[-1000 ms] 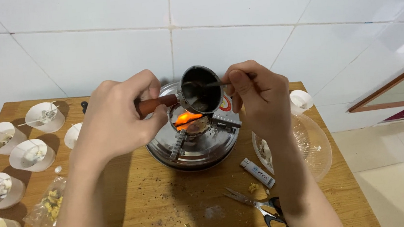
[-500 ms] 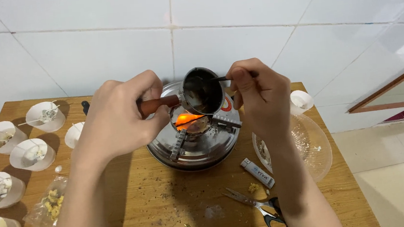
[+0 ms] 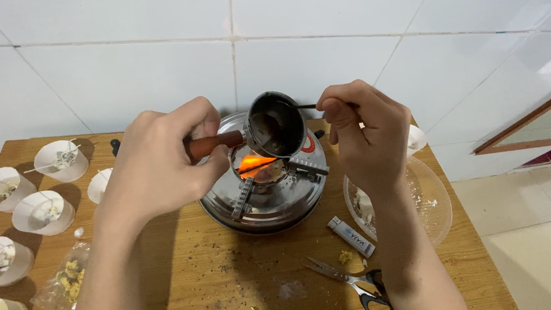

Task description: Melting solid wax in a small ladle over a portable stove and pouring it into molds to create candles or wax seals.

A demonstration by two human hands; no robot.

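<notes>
A white tiled wall (image 3: 116,76) fills the upper half of the view, and below it a wooden counter (image 3: 187,282) carries everything else. At the middle of the counter sits a round shiny metal stove (image 3: 263,202) with an orange flame (image 3: 254,164) glowing at its centre. To the right of the stove lies a clear plastic bowl (image 3: 432,201), partly behind the right forearm.

Along the left edge stand several white paper cups (image 3: 60,160), each with pale contents and a thin stick across the top; another one shows at the far right behind the right hand. A small clear bag of yellowish dried bits (image 3: 64,280) lies near the lower cups.

The left hand (image 3: 157,165) is closed around the reddish-brown handle (image 3: 211,144) of a small dark metal pot (image 3: 276,125), holding it tilted just above the flame, with its opening turned toward the camera. The right hand (image 3: 367,134) pinches a thin metal stirrer (image 3: 294,106) between thumb and fingers, and its tip reaches into the pot.

In front of the stove, scissors (image 3: 353,280) with dark handles lie on the counter near the right forearm, and a white lighter (image 3: 351,236) rests just beside the bowl. Crumbs and specks are scattered over the wood.
</notes>
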